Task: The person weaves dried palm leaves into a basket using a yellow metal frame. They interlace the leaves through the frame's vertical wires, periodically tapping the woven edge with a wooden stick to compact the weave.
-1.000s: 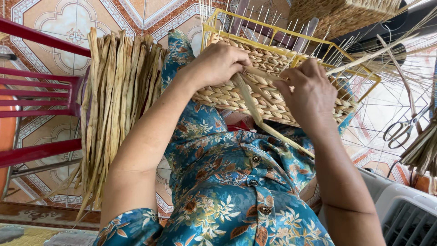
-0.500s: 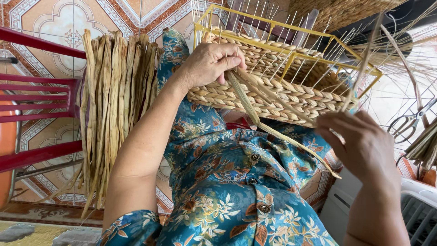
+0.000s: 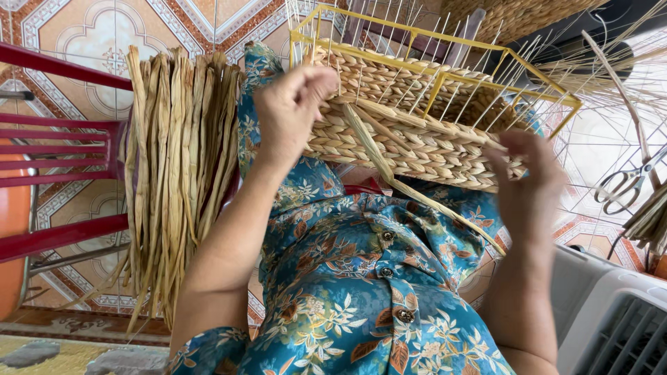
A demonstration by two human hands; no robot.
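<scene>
Packages and signs: we are seeing no package, label or sign in this view; the nearest boxy item is a pale grey plastic casing (image 3: pixel 611 312) with slats, sitting at the lower right corner.
Basket: we are looking at a half-woven basket (image 3: pixel 417 139) of tan plaited fibre, built on a yellow wire frame (image 3: pixel 445 76) with thin pale spokes standing up from it; it is resting on the lap, against the blue floral dress (image 3: pixel 361 292).
Left hand: our left hand (image 3: pixel 292 111) is pressing on the near left corner of the basket, fingers curled over the rim; we are judging the grip narrow, closed on the weave and the strand's upper end.
Strand: a loose flat strand (image 3: pixel 389 167) is running from under the left hand diagonally down across the woven side towards the right hand.
Right hand: our right hand (image 3: pixel 528 180) is blurred, sitting just beside the right end of the basket; we cannot tell whether it is pinching the strand or lying open.
Surroundings: a bundle of dried leaves (image 3: pixel 180 167) is hanging over a red chair (image 3: pixel 62 139) at the left; scissors (image 3: pixel 625 184) are lying on the tiled floor (image 3: pixel 69 28) at the right.
Hidden: the far basket wall and the second basket (image 3: pixel 528 17) at the top edge are cut off.
</scene>
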